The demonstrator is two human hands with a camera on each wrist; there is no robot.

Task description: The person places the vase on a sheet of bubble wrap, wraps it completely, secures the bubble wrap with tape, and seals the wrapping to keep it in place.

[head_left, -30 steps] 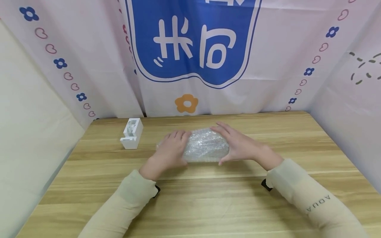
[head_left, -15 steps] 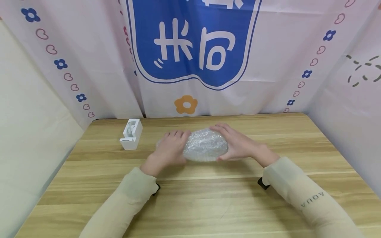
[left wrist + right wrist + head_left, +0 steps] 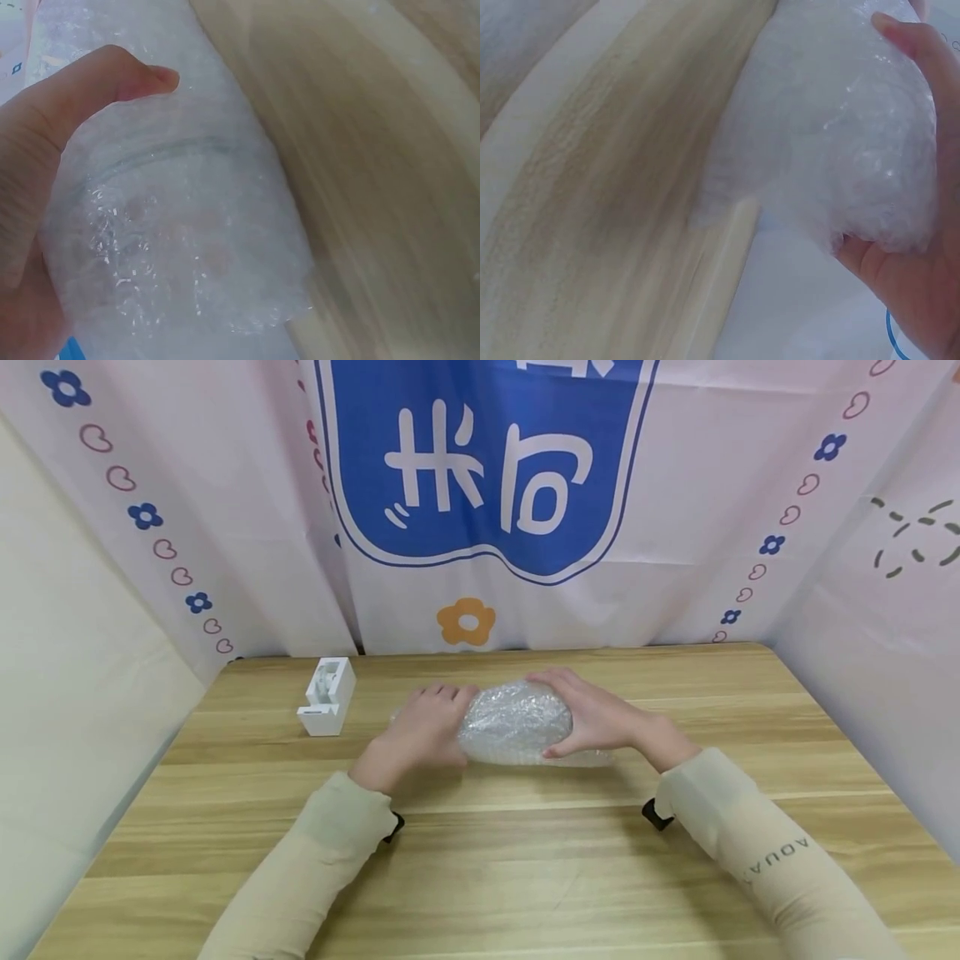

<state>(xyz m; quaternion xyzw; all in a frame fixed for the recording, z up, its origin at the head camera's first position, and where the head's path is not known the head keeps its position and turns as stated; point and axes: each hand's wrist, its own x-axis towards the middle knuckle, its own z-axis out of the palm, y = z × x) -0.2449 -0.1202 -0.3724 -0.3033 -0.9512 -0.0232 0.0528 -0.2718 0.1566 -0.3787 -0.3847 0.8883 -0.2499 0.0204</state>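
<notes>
A bundle of clear bubble wrap [image 3: 510,722] is held between both hands over the wooden table. My left hand [image 3: 427,727] grips its left end from above, and in the left wrist view the thumb [image 3: 127,79] presses across the plastic. My right hand [image 3: 596,714] grips the other end, its thumb and fingers curled round the bubble wrap [image 3: 825,112] in the right wrist view. A loose flap of wrap sticks out beneath the right hand. Through the layers a faint greenish curved line shows in the left wrist view; what is inside cannot be made out.
A white tape dispenser [image 3: 327,696] stands on the wooden table [image 3: 487,877] at the back left. Behind the table's far edge hangs a white cloth [image 3: 675,527] with a blue printed shape. Pale cloth walls close in both sides.
Both hands keep hold of the bubble wrap. The right hand has shifted slightly left and the bundle has turned a little, with a loose flap now showing below that hand.
</notes>
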